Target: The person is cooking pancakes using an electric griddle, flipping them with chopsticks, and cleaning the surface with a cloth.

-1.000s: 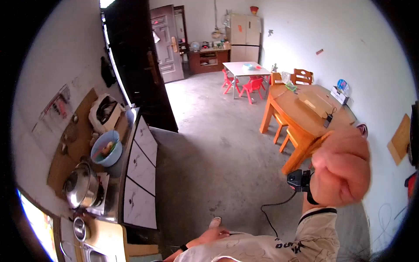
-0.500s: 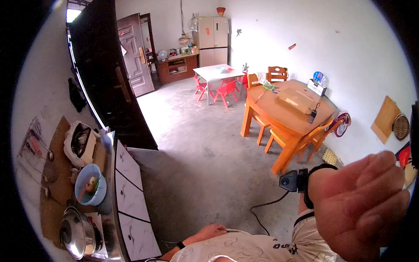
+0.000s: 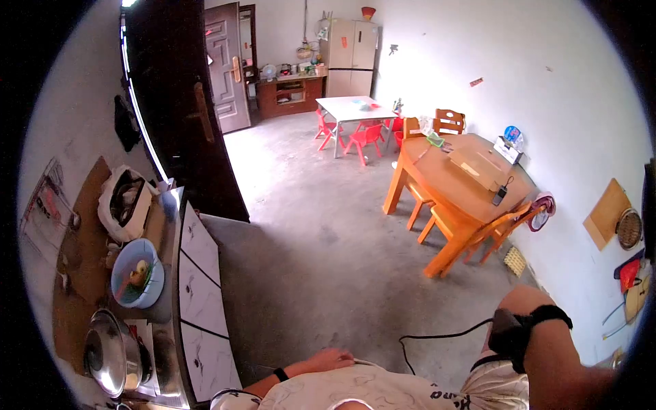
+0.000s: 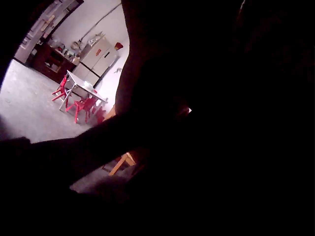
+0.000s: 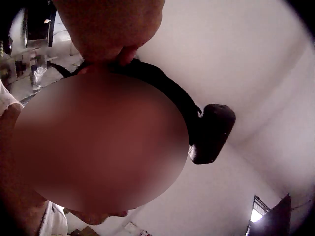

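Observation:
My left hand lies low at my waist, near the front of the light patterned shirt, its fingers loose and holding nothing visible. The left wrist view is mostly dark. My right hand is raised close to my head, cut off at the lower right of the head view. In the right wrist view, a fingertip of it meets the black head strap, which carries a dark camera. Whether those fingers grip the strap I cannot tell. A wrist camera sits on the right wrist, trailing a black cable.
On the left counter stand a blue basin and a lidded steel pot. A wooden table with chairs is at the right. Farther back are a white table, red chairs and a fridge.
My right hand, a large raised fist in front of the head camera, moves toward the lower right and closer to the head. The head view shifts; the left hand stays at the waist.

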`<state>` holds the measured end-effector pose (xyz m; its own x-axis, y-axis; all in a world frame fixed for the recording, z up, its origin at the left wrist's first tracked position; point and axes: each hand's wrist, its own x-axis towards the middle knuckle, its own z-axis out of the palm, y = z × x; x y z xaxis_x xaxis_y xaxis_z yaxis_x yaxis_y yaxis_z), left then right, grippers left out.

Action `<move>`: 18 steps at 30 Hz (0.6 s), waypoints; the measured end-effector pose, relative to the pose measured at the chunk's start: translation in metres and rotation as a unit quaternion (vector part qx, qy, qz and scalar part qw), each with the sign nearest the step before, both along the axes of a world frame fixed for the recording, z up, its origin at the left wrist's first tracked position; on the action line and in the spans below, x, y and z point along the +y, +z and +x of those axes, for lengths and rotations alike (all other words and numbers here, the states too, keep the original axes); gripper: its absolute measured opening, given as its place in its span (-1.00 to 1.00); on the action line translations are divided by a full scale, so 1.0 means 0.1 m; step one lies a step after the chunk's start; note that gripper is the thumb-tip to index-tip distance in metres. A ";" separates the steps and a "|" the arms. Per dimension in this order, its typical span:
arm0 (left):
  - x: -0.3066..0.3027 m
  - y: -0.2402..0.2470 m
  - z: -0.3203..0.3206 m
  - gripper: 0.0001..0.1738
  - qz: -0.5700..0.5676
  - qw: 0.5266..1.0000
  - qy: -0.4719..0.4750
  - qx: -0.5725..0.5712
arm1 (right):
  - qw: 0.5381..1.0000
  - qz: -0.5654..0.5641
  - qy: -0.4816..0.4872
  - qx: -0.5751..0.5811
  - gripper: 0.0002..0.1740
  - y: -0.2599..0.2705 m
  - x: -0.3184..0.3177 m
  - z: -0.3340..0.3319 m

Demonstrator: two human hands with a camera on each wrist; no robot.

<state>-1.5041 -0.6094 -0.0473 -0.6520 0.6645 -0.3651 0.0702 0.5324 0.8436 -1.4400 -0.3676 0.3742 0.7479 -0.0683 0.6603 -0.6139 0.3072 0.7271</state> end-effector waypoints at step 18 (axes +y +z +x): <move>0.01 0.11 -0.20 -0.53 -0.014 0.997 -0.070 -0.004 | 0.996 0.003 0.052 -0.071 -0.73 -0.39 -0.20 -0.32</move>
